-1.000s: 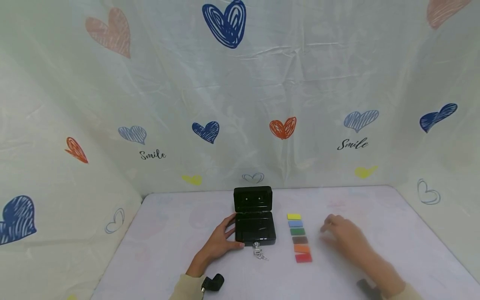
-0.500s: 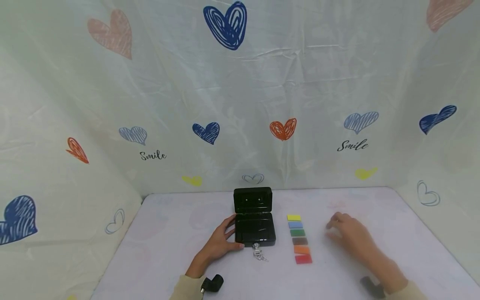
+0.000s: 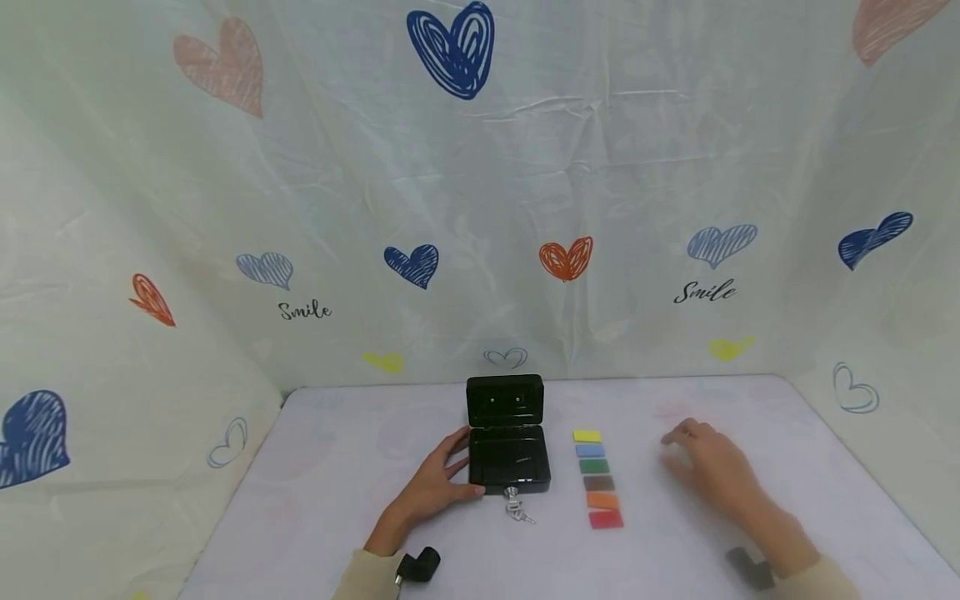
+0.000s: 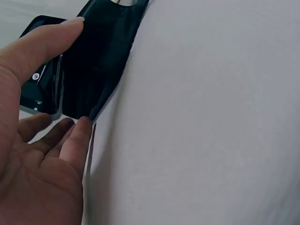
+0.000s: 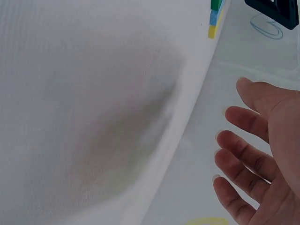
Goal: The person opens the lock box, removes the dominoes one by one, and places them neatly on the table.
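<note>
A black cash box (image 3: 510, 458) stands on the table with its lid (image 3: 506, 400) raised at the back. Keys (image 3: 517, 505) hang from the lock on its front. My left hand (image 3: 435, 486) grips the box's left side, thumb at the front corner and fingers along the side; the left wrist view shows thumb and fingertips against the black box (image 4: 93, 61). My right hand (image 3: 716, 467) hovers over the table right of a row of flat coloured pieces, its fingers loosely bent. In the right wrist view the hand (image 5: 262, 154) has nothing between thumb and fingers.
Between box and right hand runs a column of small flat pieces: yellow (image 3: 587, 436), blue (image 3: 590, 450), green (image 3: 594, 466), brown (image 3: 598, 483), orange (image 3: 602, 500) and red (image 3: 606, 520). Behind the white table (image 3: 360, 450) hangs a sheet (image 3: 480, 183) printed with hearts.
My right hand has drifted to the right, farther from the coloured pieces. The left hand stays on the box, and the pieces lie as before.
</note>
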`<state>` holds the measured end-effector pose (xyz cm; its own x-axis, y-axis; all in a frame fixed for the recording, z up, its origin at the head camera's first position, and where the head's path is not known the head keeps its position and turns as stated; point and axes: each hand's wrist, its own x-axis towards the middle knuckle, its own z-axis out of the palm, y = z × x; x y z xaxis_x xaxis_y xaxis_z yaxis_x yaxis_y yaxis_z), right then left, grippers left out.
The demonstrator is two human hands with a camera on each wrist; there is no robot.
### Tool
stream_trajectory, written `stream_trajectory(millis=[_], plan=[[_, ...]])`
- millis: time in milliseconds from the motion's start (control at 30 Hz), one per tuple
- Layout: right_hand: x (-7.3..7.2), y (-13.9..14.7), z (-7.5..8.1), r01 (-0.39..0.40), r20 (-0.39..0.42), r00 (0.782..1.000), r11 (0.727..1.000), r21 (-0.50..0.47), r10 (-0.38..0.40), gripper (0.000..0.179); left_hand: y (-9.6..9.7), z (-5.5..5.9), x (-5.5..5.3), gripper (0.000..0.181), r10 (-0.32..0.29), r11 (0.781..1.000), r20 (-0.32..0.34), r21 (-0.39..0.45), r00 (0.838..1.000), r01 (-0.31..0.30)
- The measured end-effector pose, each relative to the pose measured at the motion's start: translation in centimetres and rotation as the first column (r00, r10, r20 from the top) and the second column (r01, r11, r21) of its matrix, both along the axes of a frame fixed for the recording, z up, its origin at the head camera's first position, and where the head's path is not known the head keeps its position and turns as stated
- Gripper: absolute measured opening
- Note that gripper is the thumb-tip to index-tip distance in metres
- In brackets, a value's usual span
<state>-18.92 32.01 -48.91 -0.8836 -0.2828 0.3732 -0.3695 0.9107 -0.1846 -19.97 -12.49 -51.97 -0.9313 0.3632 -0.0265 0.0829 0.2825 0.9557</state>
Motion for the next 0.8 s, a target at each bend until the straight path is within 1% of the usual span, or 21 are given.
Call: stream_trajectory(millis=[133, 233, 333, 433, 567, 633, 700, 800], plan=[[-0.1, 0.3, 0.0, 0.017, 0.005, 1.000, 1.000, -0.020, -0.017, 0.024, -0.6, 0.3, -0.1, 0.099, 0.003, 1.000, -0.022, -0.009, 1.000, -0.003], [-0.3, 0.5, -0.2, 0.036, 0.019, 0.999, 0.999, -0.020, -0.035, 0.027, -1.0, 0.7, -0.2, 0.096, 0.023, 1.000, -0.031, -0.014, 0.999, -0.023], [-0.4, 0.8, -0.3, 0.047, 0.028, 0.999, 0.999, -0.017, -0.046, 0.030, -1.5, 0.9, -0.4, 0.091, 0.057, 0.998, -0.042, -0.011, 0.998, -0.057], [-0.6, 1.0, -0.5, 0.050, 0.027, 0.998, 0.999, -0.013, -0.050, 0.034, -2.1, 1.2, -0.6, 0.085, 0.107, 0.994, -0.059, -0.006, 0.993, -0.108], [-0.8, 1.3, -0.6, 0.057, 0.021, 0.998, 0.998, -0.003, -0.057, 0.040, -3.1, 1.6, -0.8, 0.077, 0.173, 0.984, -0.103, -0.022, 0.979, -0.177], [-0.8, 1.3, -0.7, 0.062, 0.022, 0.998, 0.998, 0.000, -0.062, 0.044, -3.6, 1.9, -0.8, 0.074, 0.198, 0.978, -0.132, -0.045, 0.971, -0.206], [-0.8, 1.4, -0.7, 0.070, 0.029, 0.997, 0.998, -0.002, -0.070, 0.047, -4.2, 2.1, -0.9, 0.071, 0.225, 0.967, -0.162, -0.087, 0.961, -0.241], [-0.8, 1.5, -0.8, 0.082, 0.050, 0.995, 0.997, 0.003, -0.082, 0.052, -5.0, 2.4, -1.0, 0.068, 0.257, 0.940, -0.207, -0.173, 0.944, -0.294]])
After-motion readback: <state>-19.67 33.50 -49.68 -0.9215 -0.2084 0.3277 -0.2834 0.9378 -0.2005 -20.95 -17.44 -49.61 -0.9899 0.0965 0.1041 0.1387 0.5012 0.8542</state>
